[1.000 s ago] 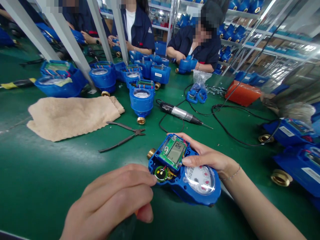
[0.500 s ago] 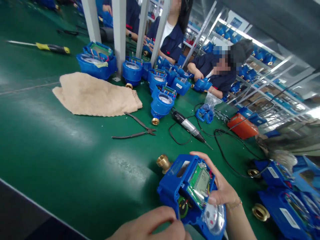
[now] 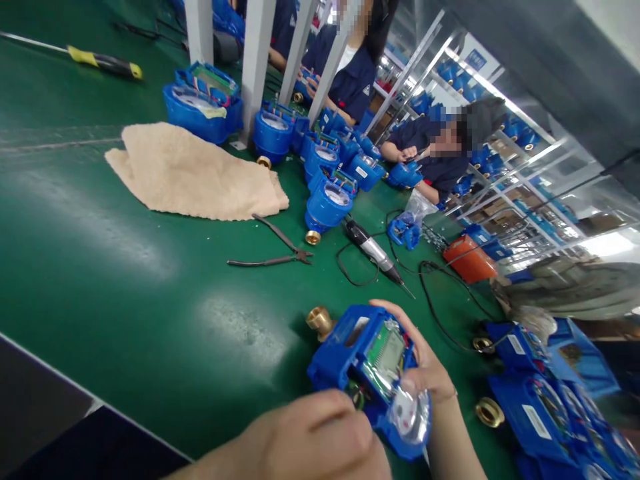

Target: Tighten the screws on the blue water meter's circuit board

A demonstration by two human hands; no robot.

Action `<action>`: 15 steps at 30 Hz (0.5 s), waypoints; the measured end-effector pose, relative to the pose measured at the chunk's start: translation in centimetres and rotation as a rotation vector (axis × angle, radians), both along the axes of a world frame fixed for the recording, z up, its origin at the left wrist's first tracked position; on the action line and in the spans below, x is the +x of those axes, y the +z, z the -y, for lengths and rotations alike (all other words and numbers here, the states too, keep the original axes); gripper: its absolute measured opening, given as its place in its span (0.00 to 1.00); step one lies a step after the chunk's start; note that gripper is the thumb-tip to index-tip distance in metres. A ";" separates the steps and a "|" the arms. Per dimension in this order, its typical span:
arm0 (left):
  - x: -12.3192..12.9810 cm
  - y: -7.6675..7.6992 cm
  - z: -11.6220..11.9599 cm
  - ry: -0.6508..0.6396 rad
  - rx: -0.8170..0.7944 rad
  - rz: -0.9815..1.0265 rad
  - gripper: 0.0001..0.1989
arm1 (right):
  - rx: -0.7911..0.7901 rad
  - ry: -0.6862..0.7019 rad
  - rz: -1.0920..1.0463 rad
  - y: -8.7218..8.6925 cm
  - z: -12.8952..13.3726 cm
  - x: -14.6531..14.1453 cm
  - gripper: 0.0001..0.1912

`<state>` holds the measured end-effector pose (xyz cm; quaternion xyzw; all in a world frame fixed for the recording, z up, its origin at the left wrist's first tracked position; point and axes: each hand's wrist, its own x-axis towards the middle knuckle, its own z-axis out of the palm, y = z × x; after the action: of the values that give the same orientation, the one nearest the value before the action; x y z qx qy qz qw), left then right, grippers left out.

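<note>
A blue water meter (image 3: pixel 334 343) with a brass pipe end is tilted above the green bench in front of me. Its cover is off, baring a green circuit board with a small display (image 3: pixel 389 352) and, below that, a round dial under clear film. My right hand (image 3: pixel 425 370) grips the meter from its right side, thumb on the front near the dial and fingers around the far edge. Curled closed, my left hand (image 3: pixel 320 433) is at the meter's near lower side and covers part of it. Whatever its fingers hold is hidden.
Cutting pliers (image 3: pixel 295 255), a corded electric screwdriver (image 3: pixel 375 252) and a tan cloth (image 3: pixel 195 177) lie beyond the meter. A yellow-black screwdriver (image 3: pixel 103 61) is far left. More meters (image 3: pixel 530 413) stand at right and behind. An orange box (image 3: pixel 470 259) and co-workers (image 3: pixel 345 80) are further back.
My left hand has risen and now covers more of the meter's lower side. The held meter appears slightly further left, with my right hand still around it. The whole view has shifted a little.
</note>
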<state>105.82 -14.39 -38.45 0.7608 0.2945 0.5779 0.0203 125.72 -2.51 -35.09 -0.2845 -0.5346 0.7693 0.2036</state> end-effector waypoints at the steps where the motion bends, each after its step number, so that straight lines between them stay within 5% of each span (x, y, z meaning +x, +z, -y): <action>1: -0.8 0.5 -0.7 0.017 0.018 0.003 0.18 | -0.020 -0.026 0.006 0.1 -0.1 -0.3 0.45; 6: -3.6 1.9 -3.5 -0.072 -0.374 0.163 0.11 | -0.118 -0.214 -0.048 0.3 0.4 -0.8 0.43; 15: -2.2 3.2 -4.7 0.095 -0.494 0.061 0.06 | -0.242 -0.214 -0.149 -0.6 2.4 1.7 0.42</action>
<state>103.60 -9.68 -35.22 0.7002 0.4615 0.5116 0.1871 127.38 -4.86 -35.68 -0.3046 -0.3883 0.8208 0.2877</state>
